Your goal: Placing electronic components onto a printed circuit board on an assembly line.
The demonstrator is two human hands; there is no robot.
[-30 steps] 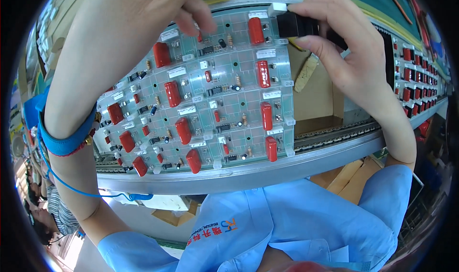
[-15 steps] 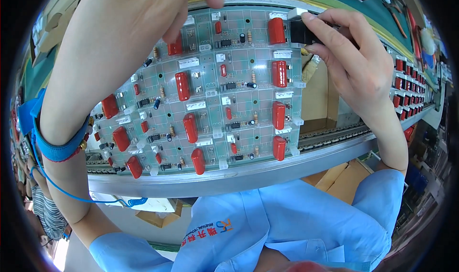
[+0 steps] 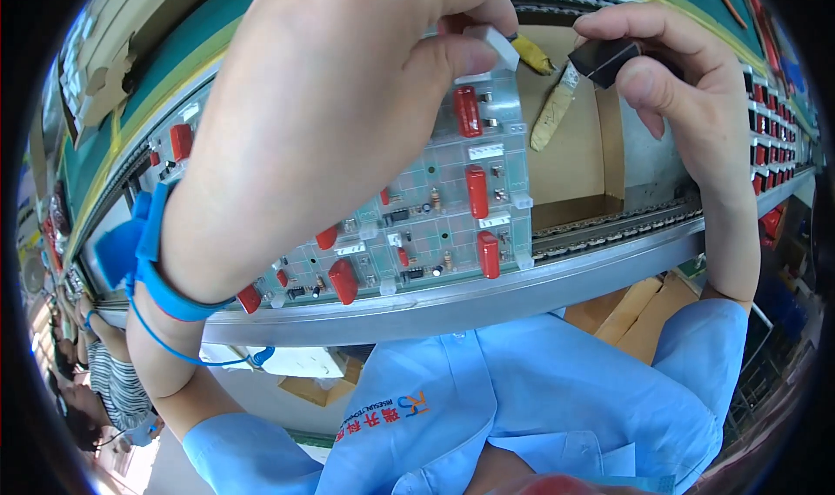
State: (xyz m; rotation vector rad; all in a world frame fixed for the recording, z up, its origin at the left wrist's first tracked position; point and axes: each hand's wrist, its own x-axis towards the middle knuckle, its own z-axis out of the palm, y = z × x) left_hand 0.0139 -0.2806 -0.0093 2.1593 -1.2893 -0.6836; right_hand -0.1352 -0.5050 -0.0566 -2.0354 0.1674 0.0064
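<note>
My left hand [image 3: 426, 38] reaches over the circuit board panel [image 3: 457, 221], thumb and fingers closed on a white block-shaped part [image 3: 496, 48] at the panel's far right corner. Whether that part touches the board is hard to see. To the right, my right hand [image 3: 696, 90] pinches a black rectangular component [image 3: 604, 62] above a cardboard box, apart from the panel. Red capacitors [image 3: 477, 192], white connectors [image 3: 485, 152] and small parts stand in rows on the green boards. My left hand and forearm hide much of the panel's middle and far side.
A metal conveyor rail [image 3: 470, 303] with a chain [image 3: 617, 221] runs along the near side. Tape-wrapped tools [image 3: 554, 117] lie in the cardboard box [image 3: 612, 147]. More populated boards [image 3: 772, 134] stand far right. A blue wrist strap [image 3: 178, 277] trails a cord. Another person sits far left.
My left hand has come right and closed on the white part. My right hand, with the black component, has moved slightly right. The panel has shifted left, uncovering the tools in the box.
</note>
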